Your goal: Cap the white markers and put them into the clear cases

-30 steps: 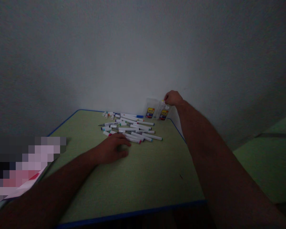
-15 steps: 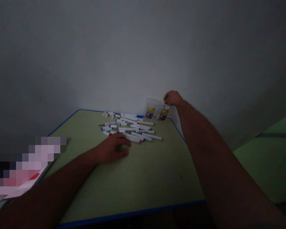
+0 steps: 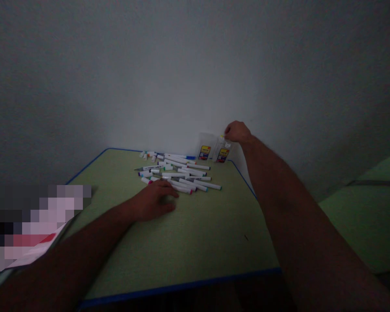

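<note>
My left hand [image 3: 154,201] lies at the near edge of a loose pile of white markers [image 3: 182,174] with coloured ends. Its thumb and fingers are apart, and its fingertips touch or nearly touch the closest markers. At the back right, my right hand [image 3: 238,131] is closed at the top of a clear plastic case [image 3: 222,152] with a yellow and dark label. A small yellow piece shows beside its fingertips; what the fingers pinch is too dim to tell. A second clear case [image 3: 205,149] with a similar label stands just left of it.
The pale table [image 3: 195,255] has a blue edge and meets a grey wall [image 3: 182,78] at the back. Small marker caps [image 3: 145,156] lie at the pile's far left. A thin dark mark [image 3: 246,237] shows on the tabletop. A pixelated pinkish-white object [image 3: 52,225] is at left.
My right hand has risen very slightly at the case's top. The left hand keeps its place by the markers, and the pile looks the same.
</note>
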The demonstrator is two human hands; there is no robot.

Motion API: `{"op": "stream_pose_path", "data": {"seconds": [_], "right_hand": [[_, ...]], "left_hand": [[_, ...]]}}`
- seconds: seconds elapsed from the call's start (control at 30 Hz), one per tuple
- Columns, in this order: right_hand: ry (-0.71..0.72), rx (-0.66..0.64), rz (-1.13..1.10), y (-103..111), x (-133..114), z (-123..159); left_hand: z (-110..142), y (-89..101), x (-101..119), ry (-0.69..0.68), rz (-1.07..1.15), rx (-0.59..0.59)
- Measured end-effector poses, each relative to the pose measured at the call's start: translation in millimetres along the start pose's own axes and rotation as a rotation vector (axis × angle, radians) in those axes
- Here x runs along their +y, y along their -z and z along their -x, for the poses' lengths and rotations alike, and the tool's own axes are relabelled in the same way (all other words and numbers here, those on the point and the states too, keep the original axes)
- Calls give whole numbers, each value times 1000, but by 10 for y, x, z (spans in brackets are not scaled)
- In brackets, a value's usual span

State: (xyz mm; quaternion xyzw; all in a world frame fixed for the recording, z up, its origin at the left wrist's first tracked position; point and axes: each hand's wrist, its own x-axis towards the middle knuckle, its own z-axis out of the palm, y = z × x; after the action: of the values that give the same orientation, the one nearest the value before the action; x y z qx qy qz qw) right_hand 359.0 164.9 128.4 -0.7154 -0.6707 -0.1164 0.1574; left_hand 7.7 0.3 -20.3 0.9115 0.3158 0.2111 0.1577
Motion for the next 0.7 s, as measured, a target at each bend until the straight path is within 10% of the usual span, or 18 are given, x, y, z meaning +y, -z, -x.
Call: {"op": "stream_pose_path", "data": {"seconds": [0.33,0.7], "right_hand": [[-75,237,-129,140,-220,601],[-20,127,-490,-220,-783,1747]], "left_hand": [[-38,44,33,12,-35,5],[-19,142,17,255,-25,97]]}}
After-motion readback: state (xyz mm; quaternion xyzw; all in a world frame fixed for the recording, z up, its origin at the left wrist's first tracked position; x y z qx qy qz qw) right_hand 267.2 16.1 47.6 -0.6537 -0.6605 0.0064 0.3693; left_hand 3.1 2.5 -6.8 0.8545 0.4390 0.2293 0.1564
